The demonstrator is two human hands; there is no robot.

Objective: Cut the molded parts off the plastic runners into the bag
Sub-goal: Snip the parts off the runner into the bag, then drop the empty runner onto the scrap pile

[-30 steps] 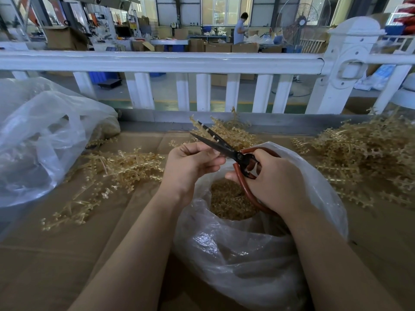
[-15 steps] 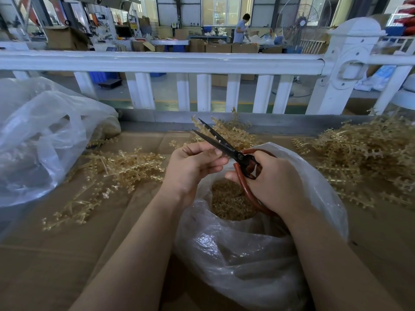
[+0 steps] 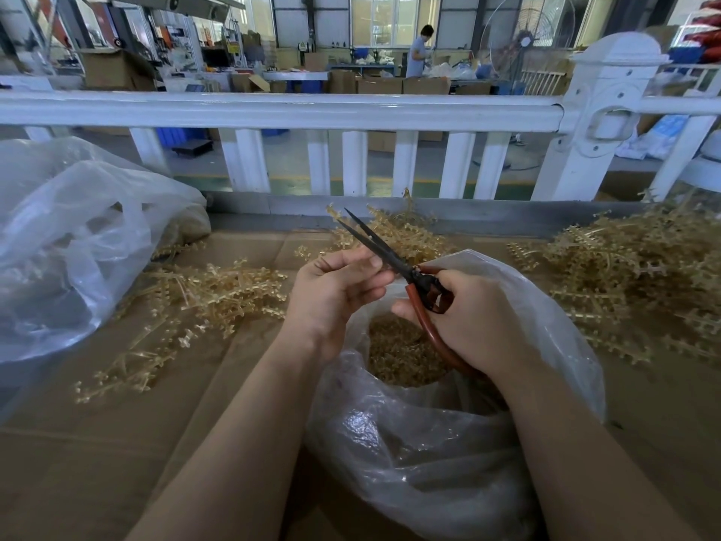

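Runners (image 3: pixel 218 294) of translucent amber plastic lie in loose heaps on the cardboard-covered table (image 3: pixel 97 443): one to the left of the hands, a larger pile (image 3: pixel 640 275) on the right, and a smaller clump (image 3: pixel 394 232) at the back, just before the white railing (image 3: pixel 281 109). Between the forearms sits the clear bag (image 3: pixel 448 454), its mouth open and a bed of small cut parts (image 3: pixel 402 357) inside. Above that mouth the right hand (image 3: pixel 480 326) grips the red-brown handles of the scissors (image 3: pixel 390 255); the dark blades stand slightly parted, pointing up and away to the left. The left hand (image 3: pixel 331 294) has its fingers curled, thumb pressed toward the fingertips right beside the blades (whatever it pinches is too small to make out). A second, bulkier plastic bag (image 3: pixel 66 244) slumps at the far left.
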